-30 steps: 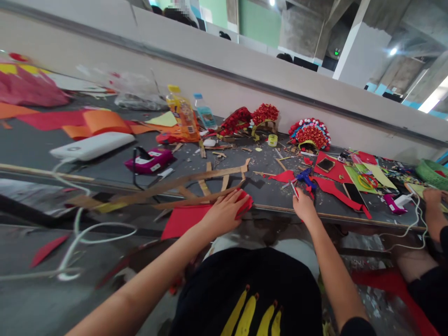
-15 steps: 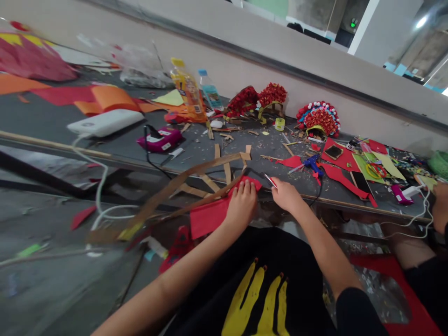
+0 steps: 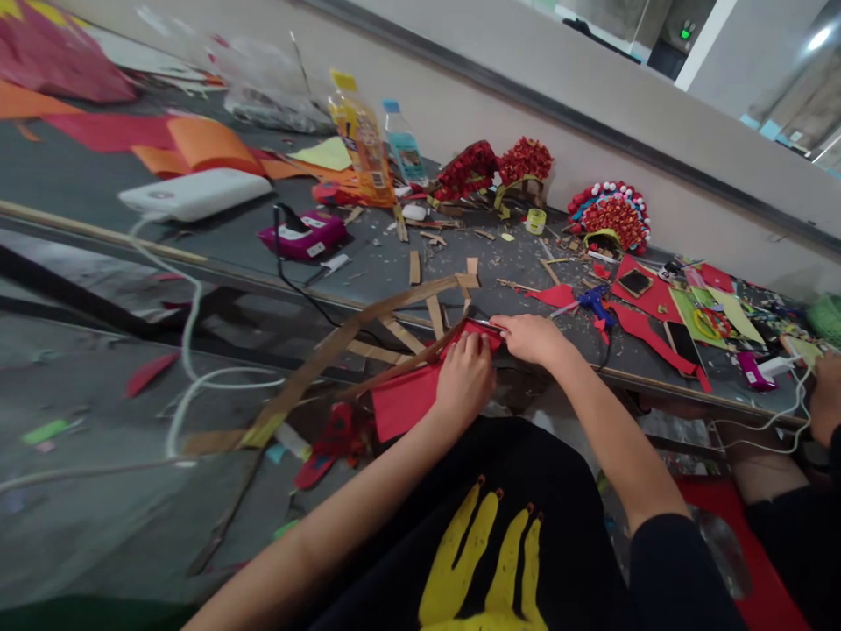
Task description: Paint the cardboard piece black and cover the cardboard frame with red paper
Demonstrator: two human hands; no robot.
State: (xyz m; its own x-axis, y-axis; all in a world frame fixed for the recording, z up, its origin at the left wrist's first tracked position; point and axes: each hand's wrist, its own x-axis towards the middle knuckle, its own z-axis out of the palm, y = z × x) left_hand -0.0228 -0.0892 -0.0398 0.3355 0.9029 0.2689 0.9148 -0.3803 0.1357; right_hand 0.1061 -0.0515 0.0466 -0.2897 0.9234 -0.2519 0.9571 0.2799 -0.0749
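Observation:
At the table's front edge, my left hand [image 3: 466,372] presses a red sheet [image 3: 404,399] with bent fingers, holding it along a brown cardboard strip frame [image 3: 315,355]. My right hand [image 3: 532,337] is closed around a slim metallic tool [image 3: 484,323], whose kind I cannot make out. Its tip lies along the sheet's upper edge, close to my left fingertips. The cardboard frame has several cross strips and slants from the table down to the left. Part of the sheet is hidden under my left hand and forearm.
A blue glue gun [image 3: 597,302] lies right of my hands, near red scraps. Behind stand two bottles [image 3: 361,140] and red decorated headpieces [image 3: 608,219]. A white power strip [image 3: 197,194] and purple socket block [image 3: 303,235] trail cables. Another person's hand [image 3: 826,390] is at the right.
My right hand has moved left and slightly up, bringing the metallic tool from beside the red sheet onto its upper edge. My left fingers have bent more. The camera view has shifted slightly.

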